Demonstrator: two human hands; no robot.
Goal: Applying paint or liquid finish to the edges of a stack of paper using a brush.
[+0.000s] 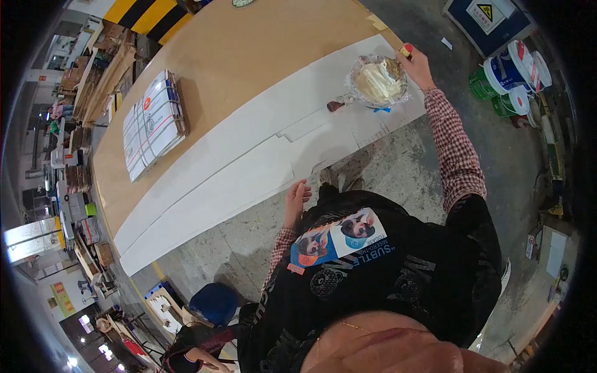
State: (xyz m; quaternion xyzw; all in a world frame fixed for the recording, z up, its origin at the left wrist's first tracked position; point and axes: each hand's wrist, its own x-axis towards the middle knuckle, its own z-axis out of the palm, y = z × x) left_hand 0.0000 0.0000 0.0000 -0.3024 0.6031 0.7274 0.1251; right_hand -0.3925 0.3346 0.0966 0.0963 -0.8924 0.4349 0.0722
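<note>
My right hand (pixel 418 68) is closed round a short tool with a red and yellow handle (pixel 406 50), at the right rim of a bowl. The tool's working end is hard to make out. The round bowl (pixel 378 81) is lined with crinkled clear plastic and holds a cream-coloured paste. Beside it, a second tool with a dark red handle (pixel 335 106) lies on a long white sheet (pixel 230 165). My left hand (pixel 297 200) hangs by the sheet's near edge, fingers apart and holding nothing.
Under the sheet is a large brown-topped table (pixel 249 43). A strapped stack of white packages (pixel 155 124) stands on its left part. Paint buckets (pixel 510 78) and a dark blue box (pixel 488 25) are on the floor at right. Another person (pixel 202 348) is at lower left.
</note>
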